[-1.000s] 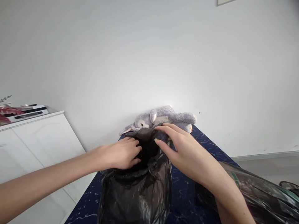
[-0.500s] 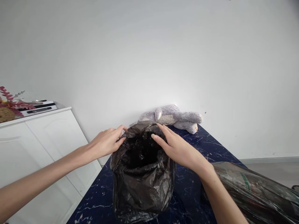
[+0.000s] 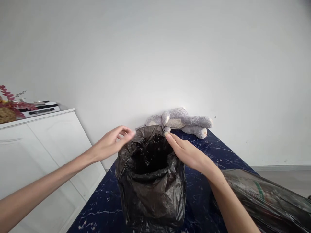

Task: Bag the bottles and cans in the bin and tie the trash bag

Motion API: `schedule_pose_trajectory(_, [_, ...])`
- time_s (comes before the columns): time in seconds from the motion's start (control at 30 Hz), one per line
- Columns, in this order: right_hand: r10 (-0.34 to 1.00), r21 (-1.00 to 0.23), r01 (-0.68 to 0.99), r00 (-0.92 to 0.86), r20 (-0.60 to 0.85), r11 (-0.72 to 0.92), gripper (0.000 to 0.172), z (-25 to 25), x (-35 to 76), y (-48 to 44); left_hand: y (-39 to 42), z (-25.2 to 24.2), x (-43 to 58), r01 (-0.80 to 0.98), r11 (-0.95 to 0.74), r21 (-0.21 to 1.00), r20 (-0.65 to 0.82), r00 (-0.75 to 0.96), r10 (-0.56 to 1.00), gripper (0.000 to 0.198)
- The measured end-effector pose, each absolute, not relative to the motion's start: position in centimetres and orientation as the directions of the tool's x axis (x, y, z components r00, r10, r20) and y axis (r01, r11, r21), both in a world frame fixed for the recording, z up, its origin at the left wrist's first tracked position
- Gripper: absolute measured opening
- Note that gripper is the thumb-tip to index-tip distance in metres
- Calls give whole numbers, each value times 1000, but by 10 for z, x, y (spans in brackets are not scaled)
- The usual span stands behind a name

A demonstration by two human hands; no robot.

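A black plastic trash bag (image 3: 153, 197) stands upright with its mouth wide open and its edge folded outward; its boxy shape suggests a container inside, which is hidden. At the bag's far right rim, my right hand (image 3: 188, 153) pinches the thin plastic between thumb and fingers. My left hand (image 3: 113, 142) hovers by the far left rim, fingers loosely curled and a gap showing behind the thumb. Its fingertips are blurred, and I see nothing held in it. The dark inside of the bag shows only small light specks.
The bag stands on a dark blue marbled table (image 3: 97, 207). Behind it a grey plush toy (image 3: 178, 121) lies against the wall. A clear plastic-wrapped bundle (image 3: 269, 194) is at the right. On the left, a white cabinet (image 3: 43, 155) bears a wicker basket (image 3: 7, 115) with red leaves.
My left hand has lifted off the rim and moved slightly right, its fingers curling. My right hand's fingers have closed onto the rim's far right corner.
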State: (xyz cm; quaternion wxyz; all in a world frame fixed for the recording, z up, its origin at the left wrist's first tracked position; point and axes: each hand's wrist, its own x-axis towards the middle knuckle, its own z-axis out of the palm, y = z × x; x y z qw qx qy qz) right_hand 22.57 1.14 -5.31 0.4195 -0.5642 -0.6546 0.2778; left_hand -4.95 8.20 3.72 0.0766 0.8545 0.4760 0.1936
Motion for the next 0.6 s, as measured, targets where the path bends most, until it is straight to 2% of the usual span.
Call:
schedule_pose_trajectory(0.07, [969,-831,510,-21,244,221,76,-54,226,11,70,38,-41,796,-578,181,196,547,814,65])
schedule_pose_trajectory(0.17, [973,-831,515,-27,230,211,77,-56,229,11,67,33,-37,782,-622,35,185,607,773,48])
schedule_pose_trajectory(0.23, [983,-833,530,-16,181,162,82,-57,232,11,72,29,-39,796,-601,70,189,581,791,45])
schedule_pose_trajectory(0.3, [991,-819,562,-5,133,113,86,-58,235,11,77,28,-43,808,-563,171,212,528,822,49])
schedule_pose_trajectory(0.43, [993,-772,629,5,116,87,82,-58,240,11,83,31,-51,764,-549,339,330,450,830,53])
schedule_pose_trajectory(0.53, [993,-752,655,18,114,74,84,-58,242,11,82,35,-50,740,-571,356,376,446,812,54])
schedule_pose_trajectory(0.6, [993,-739,669,16,121,79,84,-58,242,11,77,36,-47,765,-569,302,314,484,817,57])
